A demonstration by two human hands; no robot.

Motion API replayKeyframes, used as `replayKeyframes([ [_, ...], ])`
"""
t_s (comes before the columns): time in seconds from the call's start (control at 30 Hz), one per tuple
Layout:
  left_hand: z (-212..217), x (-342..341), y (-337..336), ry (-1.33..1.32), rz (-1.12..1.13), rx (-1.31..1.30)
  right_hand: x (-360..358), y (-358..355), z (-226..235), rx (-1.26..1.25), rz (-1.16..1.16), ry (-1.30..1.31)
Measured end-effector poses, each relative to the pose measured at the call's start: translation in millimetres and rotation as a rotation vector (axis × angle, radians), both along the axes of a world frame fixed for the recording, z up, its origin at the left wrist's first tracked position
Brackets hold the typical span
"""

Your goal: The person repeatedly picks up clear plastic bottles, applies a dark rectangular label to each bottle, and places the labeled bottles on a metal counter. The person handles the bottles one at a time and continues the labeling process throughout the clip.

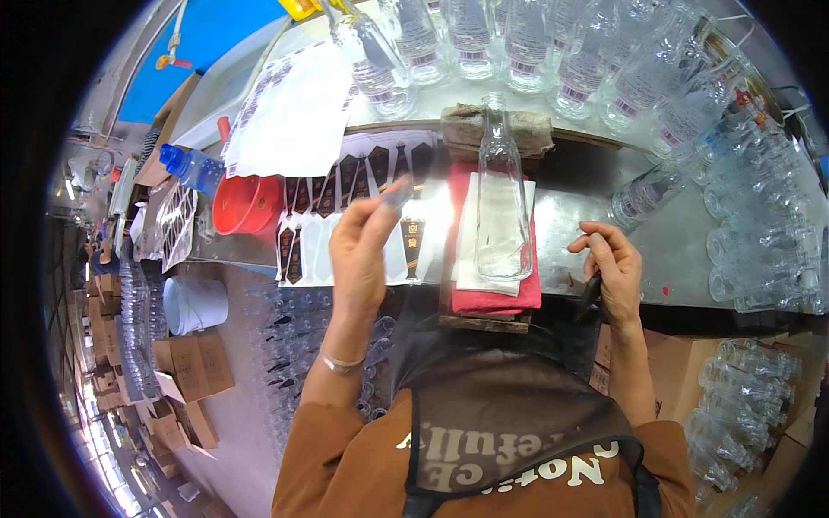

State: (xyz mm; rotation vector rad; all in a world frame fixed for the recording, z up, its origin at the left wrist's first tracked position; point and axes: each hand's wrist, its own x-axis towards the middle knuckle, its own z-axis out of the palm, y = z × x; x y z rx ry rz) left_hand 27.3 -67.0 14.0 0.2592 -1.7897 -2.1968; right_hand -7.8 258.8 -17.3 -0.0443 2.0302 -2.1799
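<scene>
A clear glass bottle lies on a white cloth over a folded red cloth, its neck on a rolled beige cloth. To its left, my left hand is raised, thumb and fingers pinched on a small greyish, blurred piece like a label. Below and behind that hand lies a sheet of dark tie-shaped labels. On the bottle's right, my right hand is curled around a dark, narrow tool whose kind I cannot make out. Neither hand touches the bottle.
Several printed clear bottles stand along the back, and one printed bottle lies at the right beside many plain glass bottles. At the left are a red bowl, a blue-capped plastic bottle and white printed sheets.
</scene>
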Motion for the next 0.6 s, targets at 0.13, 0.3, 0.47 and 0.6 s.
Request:
replayKeyframes([
  [0.13,41.0,-45.4,45.4,0.44,-0.308,-0.771,-3.0,-6.7,6.9,0.008,0.068,0.027],
  [0.3,21.2,-37.0,52.6,0.553,-0.476,-1.094,-10.2,-9.5,3.6,0.057,0.082,0.032],
  [0.47,17.7,-19.2,57.0,0.516,-0.407,-1.152,-30.5,-23.8,11.5,0.14,0.144,0.03],
  [0.6,19.4,-8.4,57.6,0.461,-0.38,-1.096,-64.2,-46.3,24.9,0.158,0.244,0.11],
])
